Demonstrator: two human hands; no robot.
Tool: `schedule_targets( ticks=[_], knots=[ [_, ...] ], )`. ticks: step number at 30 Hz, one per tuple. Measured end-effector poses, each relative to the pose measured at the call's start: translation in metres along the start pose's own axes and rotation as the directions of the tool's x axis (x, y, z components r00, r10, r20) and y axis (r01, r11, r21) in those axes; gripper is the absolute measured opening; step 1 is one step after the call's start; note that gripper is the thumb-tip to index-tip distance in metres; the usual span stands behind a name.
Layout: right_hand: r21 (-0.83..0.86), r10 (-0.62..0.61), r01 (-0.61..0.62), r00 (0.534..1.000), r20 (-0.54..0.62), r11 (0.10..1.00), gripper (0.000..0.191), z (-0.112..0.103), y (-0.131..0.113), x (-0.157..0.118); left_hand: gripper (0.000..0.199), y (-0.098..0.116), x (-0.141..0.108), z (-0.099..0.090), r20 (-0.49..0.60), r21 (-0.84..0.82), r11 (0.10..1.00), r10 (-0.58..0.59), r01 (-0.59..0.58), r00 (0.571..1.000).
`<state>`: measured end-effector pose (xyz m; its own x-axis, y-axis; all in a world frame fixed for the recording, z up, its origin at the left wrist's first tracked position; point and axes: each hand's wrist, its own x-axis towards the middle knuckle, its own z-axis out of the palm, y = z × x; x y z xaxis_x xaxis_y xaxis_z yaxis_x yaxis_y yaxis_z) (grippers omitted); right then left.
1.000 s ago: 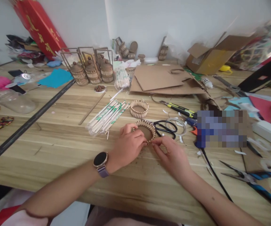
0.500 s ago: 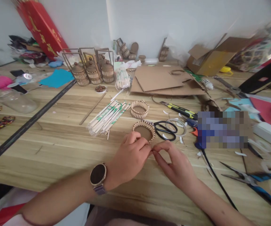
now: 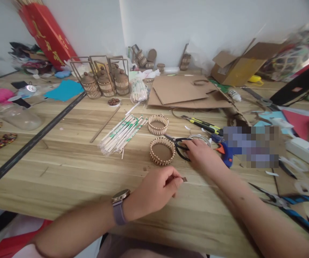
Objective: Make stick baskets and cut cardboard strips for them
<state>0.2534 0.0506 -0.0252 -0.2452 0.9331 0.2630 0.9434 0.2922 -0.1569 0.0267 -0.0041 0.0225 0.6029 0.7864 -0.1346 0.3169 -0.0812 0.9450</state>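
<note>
My left hand [image 3: 156, 188] pinches a small brown strip [image 3: 185, 179] between thumb and forefinger, low over the table in front of me. Black-handled scissors [image 3: 179, 154] lie to the right of a round tray [image 3: 156, 158] walled with short pale sticks on a brown base. Fingers of my right hand [image 3: 201, 154] are closed over the scissor handles and partly cover them. Behind that tray stands a second, similar round tray [image 3: 158, 131]. A tiny brown scrap [image 3: 145, 168] rests near my left hand.
Wrapped stick bundles [image 3: 123, 134] lie to the left. A box cutter [image 3: 203, 124], a blue glue gun [image 3: 227, 154] and pliers [image 3: 283, 202] are on the right. Cardboard sheets [image 3: 181, 91] and small lidded baskets [image 3: 107, 84] stand farther back.
My hands were together by the nearer tray. The right has moved away, forward and right, onto the scissors. My left hand has turned and keeps the brown strip, now visible.
</note>
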Motion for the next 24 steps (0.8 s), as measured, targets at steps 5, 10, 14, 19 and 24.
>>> schedule_targets(
  ticks=[5, 10, 14, 19, 24],
  knots=[
    [0.068, 0.071, -0.069, 0.997, -0.031, 0.995, 0.037, -0.017, 0.013, -0.018, 0.017, -0.016, 0.005, 0.002, 0.041, -0.255, 0.962, -0.087, 0.094, 0.995],
    [0.444, 0.17, -0.19, 0.982, 0.084, 0.876, 0.047, -0.053, 0.003, -0.057, 0.024, -0.02, 0.009, 0.003, 0.079, -0.452, 0.876, -0.145, 0.165, 0.986],
    [0.48, 0.117, -0.19, 0.977, 0.178, 0.857, 0.048, -0.076, -0.032, -0.084, 0.028, -0.018, 0.009, 0.004, 0.063, -0.491, 0.857, -0.145, 0.158, 0.987],
    [0.518, 0.143, -0.253, 0.959, 0.243, 0.817, 0.024, -0.078, -0.06, -0.092, 0.028, -0.015, 0.006, 0.006, 0.055, -0.494, 0.857, -0.134, 0.143, 0.99],
    [0.548, 0.142, -0.304, 0.938, 0.317, 0.779, 0.019, -0.069, -0.065, -0.091, 0.027, -0.015, 0.005, 0.006, 0.089, -0.506, 0.851, -0.108, 0.138, 0.99]
  ],
)
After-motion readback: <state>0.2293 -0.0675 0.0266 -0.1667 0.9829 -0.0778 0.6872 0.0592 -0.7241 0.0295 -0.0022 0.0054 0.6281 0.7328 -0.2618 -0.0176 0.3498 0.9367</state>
